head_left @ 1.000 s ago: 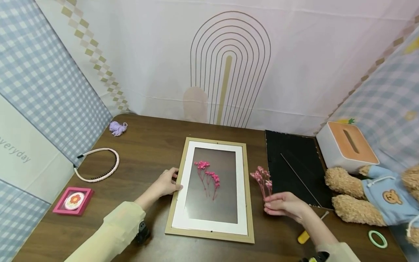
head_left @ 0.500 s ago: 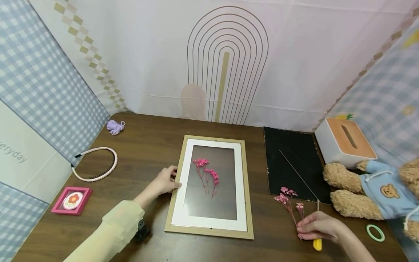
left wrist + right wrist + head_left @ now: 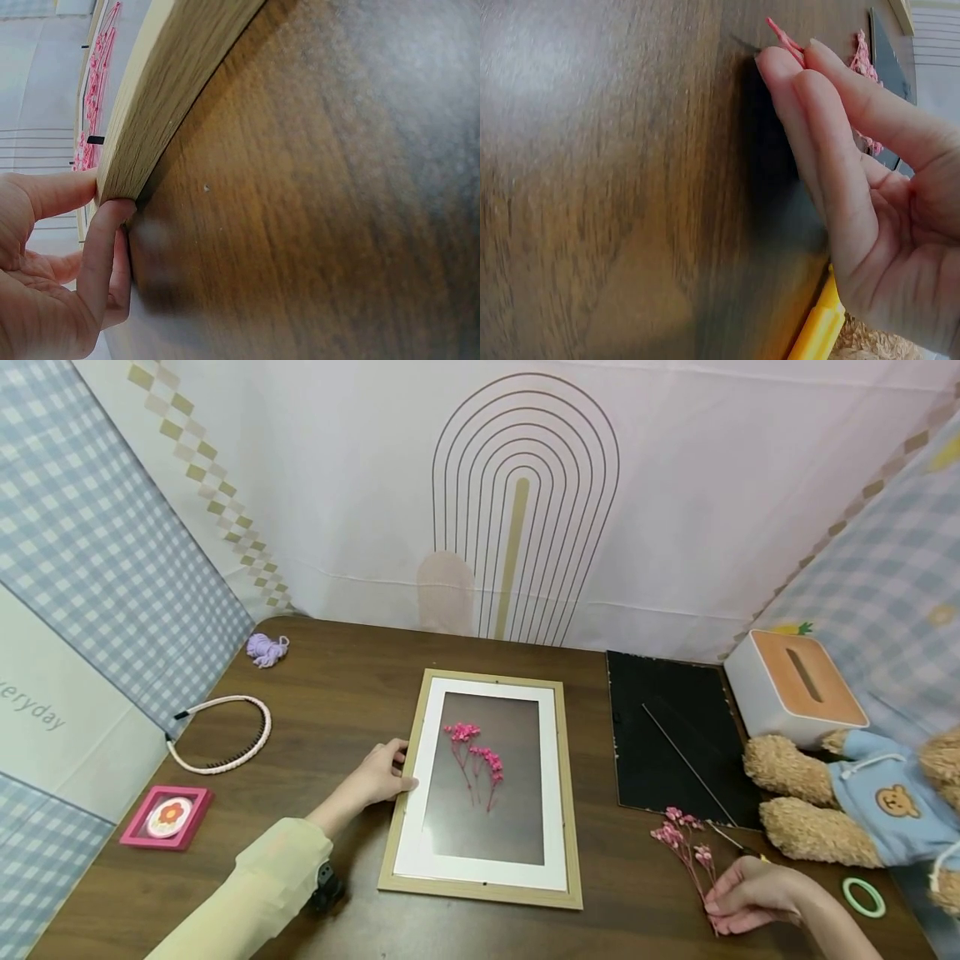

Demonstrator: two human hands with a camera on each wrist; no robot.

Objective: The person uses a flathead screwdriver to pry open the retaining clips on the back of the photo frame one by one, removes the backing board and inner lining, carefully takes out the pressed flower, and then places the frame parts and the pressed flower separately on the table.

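Nearest me, the person's right hand [image 3: 757, 893] pinches a pink flower sprig [image 3: 686, 852] by its stems, low over the right side of the desk [image 3: 330, 693]; I can't tell whether the blossoms touch the wood. On the right wrist feed I get a yellow-handled tool [image 3: 819, 330] beside that hand. A green ring [image 3: 847, 893] lies further right. In the middle I see the picture frame [image 3: 572, 810] lying flat, two brighter pink sprigs [image 3: 491, 762] within its white border. The left hand [image 3: 377, 777] grips the frame's left side, thumb on top, fingers curled against the outer edge. Beyond the right hand I have a teddy bear [image 3: 888, 802], then a black board [image 3: 645, 760] beside a tissue box [image 3: 776, 693]. Purple yarn [image 3: 267, 650] sits at the far left.
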